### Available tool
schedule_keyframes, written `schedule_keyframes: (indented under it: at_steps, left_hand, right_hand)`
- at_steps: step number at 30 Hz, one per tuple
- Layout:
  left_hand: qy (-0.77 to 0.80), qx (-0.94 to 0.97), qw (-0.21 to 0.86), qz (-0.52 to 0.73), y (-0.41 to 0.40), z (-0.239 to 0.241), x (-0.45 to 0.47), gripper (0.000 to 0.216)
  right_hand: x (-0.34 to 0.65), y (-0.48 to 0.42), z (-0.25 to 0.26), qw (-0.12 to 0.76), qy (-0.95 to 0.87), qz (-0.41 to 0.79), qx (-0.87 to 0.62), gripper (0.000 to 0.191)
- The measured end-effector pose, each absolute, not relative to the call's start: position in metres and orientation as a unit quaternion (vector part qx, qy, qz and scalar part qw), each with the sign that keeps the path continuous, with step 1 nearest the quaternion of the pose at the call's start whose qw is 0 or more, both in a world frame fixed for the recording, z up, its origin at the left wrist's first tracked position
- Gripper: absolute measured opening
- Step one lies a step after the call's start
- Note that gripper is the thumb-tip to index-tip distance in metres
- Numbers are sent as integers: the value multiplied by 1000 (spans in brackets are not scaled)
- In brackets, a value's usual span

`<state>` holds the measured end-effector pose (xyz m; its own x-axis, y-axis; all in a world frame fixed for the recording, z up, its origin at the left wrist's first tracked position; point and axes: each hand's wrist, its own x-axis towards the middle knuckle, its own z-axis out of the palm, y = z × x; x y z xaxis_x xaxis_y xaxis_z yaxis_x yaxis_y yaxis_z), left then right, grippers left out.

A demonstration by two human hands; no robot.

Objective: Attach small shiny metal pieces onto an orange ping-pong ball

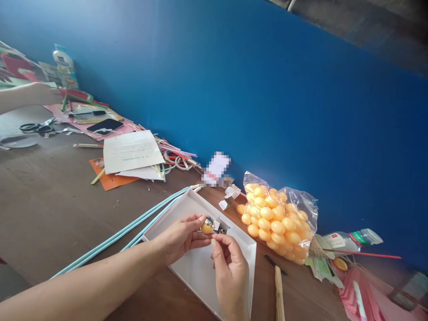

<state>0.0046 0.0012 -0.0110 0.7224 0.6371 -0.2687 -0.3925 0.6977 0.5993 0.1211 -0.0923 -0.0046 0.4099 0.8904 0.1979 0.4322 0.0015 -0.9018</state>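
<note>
Left hand point(180, 238) pinches a smooth, round orange ball point(207, 225), glossy dark patch on top, over the flat white box point(197, 274). Right hand point(230, 272) is curled, fingertips at the ball's five o'clock; whether they grip anything, can't tell. A crinkly clear bag of balls point(277, 218) sits at three o'clock.

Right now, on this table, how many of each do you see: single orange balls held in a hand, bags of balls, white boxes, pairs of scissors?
Orange ball held in the left hand: 1
Bag of balls: 1
White box: 1
Scissors: 1
Total: 4
</note>
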Motion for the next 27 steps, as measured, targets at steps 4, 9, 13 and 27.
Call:
schedule_keyframes:
  at_steps: [4, 9, 13, 27]
  left_hand:
    - [212, 262, 894, 295, -1, -13, 5, 23]
    - [221, 260, 893, 292, -5, -10, 6, 24]
    - [232, 256, 892, 290, -6, -7, 6, 24]
    - [195, 264, 902, 281, -6, -10, 5, 24]
  right_hand:
    - [112, -88, -15, 454, -614, 141, -630, 19]
    - [102, -86, -19, 330, -651, 86, -678, 23]
    - [100, -86, -19, 278, -648, 36, -709, 22]
    - [105, -92, -13, 509, -514, 198, -661, 12]
